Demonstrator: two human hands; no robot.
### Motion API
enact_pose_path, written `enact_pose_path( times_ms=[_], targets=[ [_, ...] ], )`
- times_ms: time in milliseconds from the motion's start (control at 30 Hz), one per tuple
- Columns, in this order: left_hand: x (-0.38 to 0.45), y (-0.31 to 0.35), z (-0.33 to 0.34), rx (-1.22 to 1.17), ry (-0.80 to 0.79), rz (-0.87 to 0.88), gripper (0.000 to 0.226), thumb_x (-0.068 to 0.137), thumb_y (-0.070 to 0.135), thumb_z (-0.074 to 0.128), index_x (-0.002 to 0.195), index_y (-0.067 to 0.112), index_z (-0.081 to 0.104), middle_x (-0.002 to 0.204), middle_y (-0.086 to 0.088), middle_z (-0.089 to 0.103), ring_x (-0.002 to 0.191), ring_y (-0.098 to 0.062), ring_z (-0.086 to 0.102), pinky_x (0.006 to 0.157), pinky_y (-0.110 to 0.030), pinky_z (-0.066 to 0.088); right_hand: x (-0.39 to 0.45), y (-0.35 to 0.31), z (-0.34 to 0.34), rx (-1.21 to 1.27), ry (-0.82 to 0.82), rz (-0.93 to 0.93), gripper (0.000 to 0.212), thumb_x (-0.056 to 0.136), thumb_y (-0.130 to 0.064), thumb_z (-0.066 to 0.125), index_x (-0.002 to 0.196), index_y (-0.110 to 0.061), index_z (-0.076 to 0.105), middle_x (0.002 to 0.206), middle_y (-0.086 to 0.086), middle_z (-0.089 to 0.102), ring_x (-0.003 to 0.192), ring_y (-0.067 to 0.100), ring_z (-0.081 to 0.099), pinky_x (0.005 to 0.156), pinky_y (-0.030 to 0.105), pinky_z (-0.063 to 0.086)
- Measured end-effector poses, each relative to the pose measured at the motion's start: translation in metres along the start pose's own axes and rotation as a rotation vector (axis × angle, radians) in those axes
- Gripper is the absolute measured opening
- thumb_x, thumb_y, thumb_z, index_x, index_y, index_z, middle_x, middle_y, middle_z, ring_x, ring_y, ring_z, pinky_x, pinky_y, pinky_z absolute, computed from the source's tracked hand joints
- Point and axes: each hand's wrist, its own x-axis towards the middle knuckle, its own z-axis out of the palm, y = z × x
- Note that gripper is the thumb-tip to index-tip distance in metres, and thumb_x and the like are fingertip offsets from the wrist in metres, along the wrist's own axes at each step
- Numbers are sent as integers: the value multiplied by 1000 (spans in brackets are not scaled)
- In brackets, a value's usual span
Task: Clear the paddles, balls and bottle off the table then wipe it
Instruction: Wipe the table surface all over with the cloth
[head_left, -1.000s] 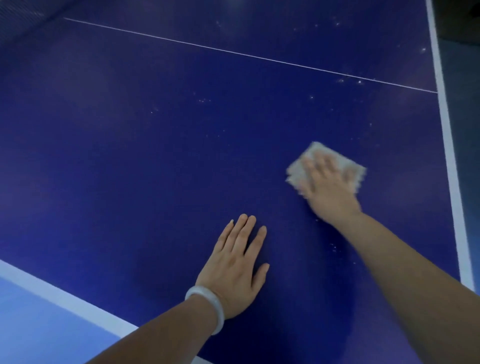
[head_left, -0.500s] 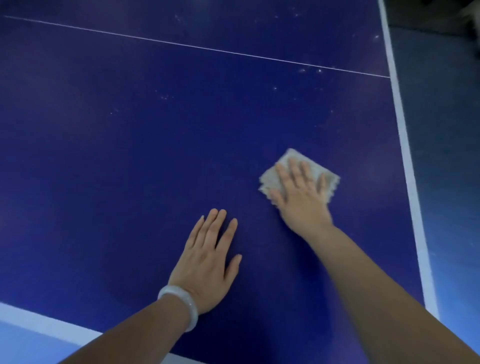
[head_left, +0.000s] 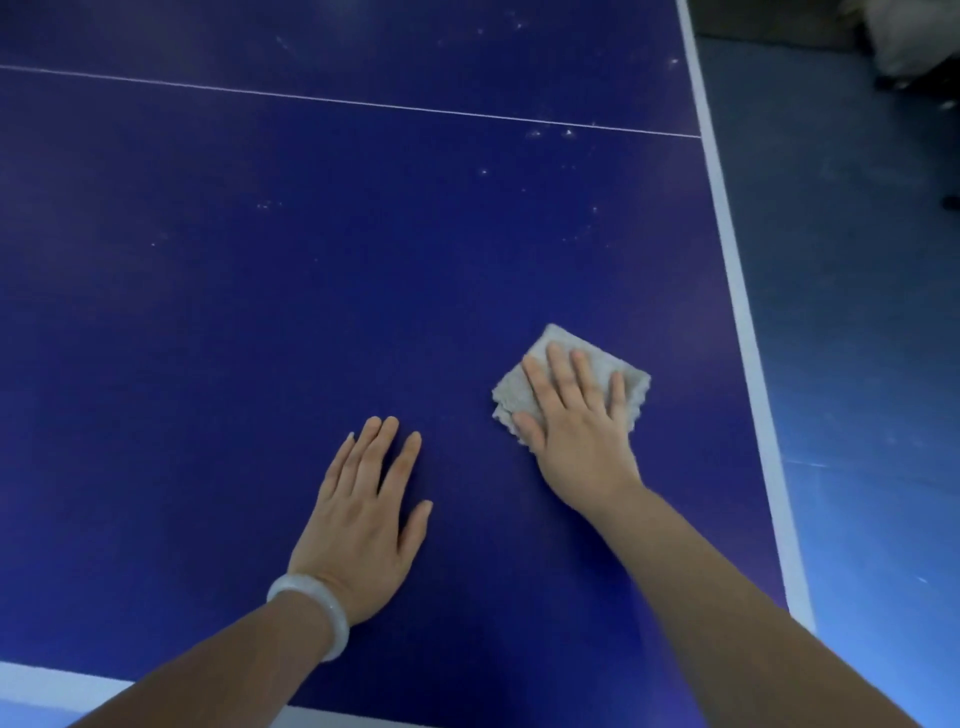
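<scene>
No paddles, balls or bottle showed on the blue table (head_left: 311, 291), so clearing looked done. The right hand (head_left: 576, 431) pressed flat on a folded grey cloth (head_left: 519, 389); the left hand (head_left: 363, 514) lay flat beside it. White specks (head_left: 550, 134) beyond the hands awaited wiping.

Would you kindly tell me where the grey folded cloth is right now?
In the head view, the grey folded cloth lies flat on the blue table, right of centre, under the right hand, near the white sideline.
</scene>
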Motion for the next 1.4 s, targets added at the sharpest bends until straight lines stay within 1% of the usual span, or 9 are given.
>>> enact_pose_path(
  times_ms=[200,300,433,567,700,867,967,1167,1400],
  targets=[
    [-1,-1,0,6,-4,-3,66,99,49,18,153,13,27,160,-12,20,151,-23,9,123,-42,11,-72,75,7,133,19,318,68,97,-61,-4,157,-30,4,164,-3,-3,151,21,-9,119,58,-5],
    [0,-1,1,1,3,-8,66,99,49,19,153,12,27,160,-13,20,151,-24,9,122,-45,15,-118,55,13,125,8,363,71,96,-61,-3,157,-26,7,165,1,0,151,23,-7,119,59,-1],
    [0,-2,3,-1,2,-8,65,99,49,20,153,13,28,160,-12,20,150,-23,10,122,-45,16,-103,-13,14,71,42,159,64,99,-53,17,156,-22,19,163,7,13,151,29,3,117,63,5],
    [-1,-1,1,1,14,-5,65,99,48,22,152,12,29,160,-12,21,150,-24,12,122,-44,16,-34,-36,6,33,33,-81,63,101,-52,14,157,-24,8,165,3,0,151,25,-6,118,60,3],
    [-1,-2,3,-5,12,-9,65,99,49,21,153,13,27,160,-12,20,151,-23,9,122,-44,15,-5,24,2,72,-26,112,63,100,-55,11,156,-30,-1,165,-1,-4,151,24,-9,118,60,-6],
    [0,-4,4,7,6,-3,65,99,49,20,153,13,25,160,-13,18,151,-24,8,122,-45,15,-86,61,12,134,41,378,71,96,-63,-1,157,-27,8,165,4,7,151,23,-4,118,62,1],
    [0,-4,3,8,4,-6,65,99,49,21,153,13,26,160,-13,19,151,-25,10,122,-46,17,-95,10,14,86,56,339,68,99,-56,7,156,-20,17,163,10,15,151,30,6,116,65,8],
    [-1,-5,4,20,7,6,63,101,47,23,153,12,25,161,-13,18,151,-25,9,122,-45,18,-3,-62,6,-16,54,-89,62,102,-51,16,157,-23,11,165,4,2,152,26,-2,118,60,4],
    [0,-7,2,-49,-8,32,64,101,48,20,154,12,25,161,-14,18,151,-26,8,121,-46,18,23,-14,4,41,73,165,67,97,-56,2,157,-26,2,165,1,0,151,23,-6,120,57,-2]
  ],
)
